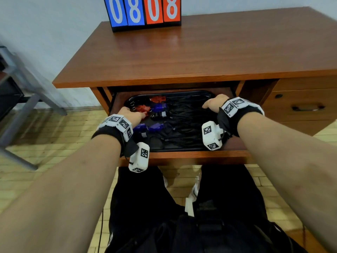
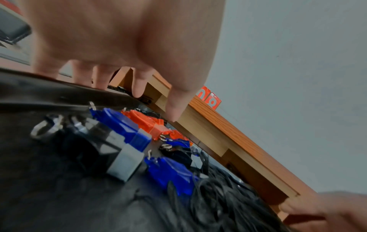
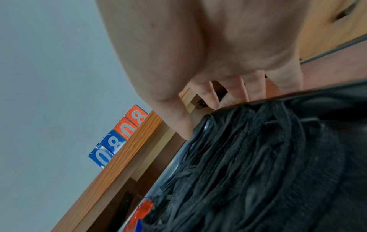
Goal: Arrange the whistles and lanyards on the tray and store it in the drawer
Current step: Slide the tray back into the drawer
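Observation:
A black tray lies inside the open desk drawer. On its left half sit red whistles and blue whistles; a heap of black lanyards fills the right half. My left hand is at the tray's left end. Its fingers point straight down outside the rim, and the thumb hangs free above the whistles. My right hand holds the far right corner, fingers outside the rim, thumb tip against it beside the lanyards.
The wooden desktop overhangs the back of the drawer, with a blue and red scoreboard at its far edge. A bank of shut side drawers is to the right. A grey metal frame stands on the left floor.

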`<state>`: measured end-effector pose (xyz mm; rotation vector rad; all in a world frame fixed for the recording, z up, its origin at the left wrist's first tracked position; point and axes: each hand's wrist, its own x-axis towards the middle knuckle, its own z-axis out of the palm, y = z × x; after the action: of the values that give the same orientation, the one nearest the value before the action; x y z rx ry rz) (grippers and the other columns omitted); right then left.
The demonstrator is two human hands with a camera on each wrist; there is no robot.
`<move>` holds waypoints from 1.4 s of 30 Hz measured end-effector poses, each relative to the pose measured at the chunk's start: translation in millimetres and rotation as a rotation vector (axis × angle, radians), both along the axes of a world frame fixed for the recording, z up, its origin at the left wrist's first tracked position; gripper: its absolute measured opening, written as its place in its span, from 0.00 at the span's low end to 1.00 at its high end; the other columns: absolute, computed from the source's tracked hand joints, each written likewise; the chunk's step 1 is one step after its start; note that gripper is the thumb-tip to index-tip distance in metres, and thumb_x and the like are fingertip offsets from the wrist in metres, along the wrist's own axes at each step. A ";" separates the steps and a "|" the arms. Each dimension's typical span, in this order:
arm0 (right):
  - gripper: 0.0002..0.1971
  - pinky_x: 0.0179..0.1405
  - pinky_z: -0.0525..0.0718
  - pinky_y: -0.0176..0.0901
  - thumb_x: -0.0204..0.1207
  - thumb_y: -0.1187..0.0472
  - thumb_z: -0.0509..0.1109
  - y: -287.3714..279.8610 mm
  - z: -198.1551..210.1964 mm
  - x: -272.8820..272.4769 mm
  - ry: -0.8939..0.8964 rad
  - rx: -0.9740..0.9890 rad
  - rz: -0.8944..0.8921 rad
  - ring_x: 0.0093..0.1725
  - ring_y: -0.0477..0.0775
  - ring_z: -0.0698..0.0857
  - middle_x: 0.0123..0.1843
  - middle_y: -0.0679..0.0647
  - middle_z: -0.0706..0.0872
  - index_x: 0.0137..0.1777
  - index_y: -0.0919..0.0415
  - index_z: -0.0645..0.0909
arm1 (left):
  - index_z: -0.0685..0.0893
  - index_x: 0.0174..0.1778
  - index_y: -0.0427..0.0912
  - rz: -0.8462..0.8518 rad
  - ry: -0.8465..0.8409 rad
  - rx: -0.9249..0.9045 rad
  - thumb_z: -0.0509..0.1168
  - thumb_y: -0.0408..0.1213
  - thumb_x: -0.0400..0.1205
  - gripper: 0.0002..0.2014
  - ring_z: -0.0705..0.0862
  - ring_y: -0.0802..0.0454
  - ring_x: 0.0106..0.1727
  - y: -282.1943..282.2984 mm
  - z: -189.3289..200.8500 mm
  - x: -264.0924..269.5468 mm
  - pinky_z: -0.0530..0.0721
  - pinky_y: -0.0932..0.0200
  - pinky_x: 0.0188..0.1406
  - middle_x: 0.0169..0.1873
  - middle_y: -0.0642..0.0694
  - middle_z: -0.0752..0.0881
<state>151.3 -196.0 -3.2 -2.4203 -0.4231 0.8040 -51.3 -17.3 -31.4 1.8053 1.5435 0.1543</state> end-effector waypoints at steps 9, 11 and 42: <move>0.28 0.74 0.72 0.56 0.79 0.51 0.68 14.5 2.3 -20.0 -0.139 -0.031 0.002 0.77 0.64 0.69 0.76 0.64 0.73 0.73 0.68 0.72 | 0.68 0.78 0.52 -0.137 0.048 0.197 0.67 0.61 0.74 0.37 0.70 0.38 0.75 -26.0 -9.4 -9.1 0.70 0.42 0.74 0.77 0.42 0.68; 0.29 0.75 0.70 0.56 0.79 0.51 0.68 16.2 2.0 -24.7 -0.146 -0.030 0.025 0.78 0.63 0.68 0.77 0.63 0.71 0.74 0.68 0.71 | 0.69 0.77 0.52 -0.165 0.022 0.219 0.66 0.63 0.74 0.37 0.70 0.39 0.76 -33.5 -15.2 -13.0 0.70 0.43 0.75 0.77 0.42 0.67; 0.29 0.59 0.77 0.43 0.80 0.51 0.66 37.0 -22.2 -32.7 -0.061 0.219 0.111 0.67 0.58 0.81 0.72 0.57 0.79 0.80 0.56 0.67 | 0.75 0.74 0.48 -0.240 -0.051 0.487 0.57 0.60 0.81 0.29 0.60 0.45 0.81 -26.4 -53.7 18.5 0.60 0.42 0.80 0.80 0.45 0.64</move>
<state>118.7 -159.0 -25.5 -2.2376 -0.6405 0.6925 -32.8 -43.7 -85.1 2.3278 1.3135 0.4905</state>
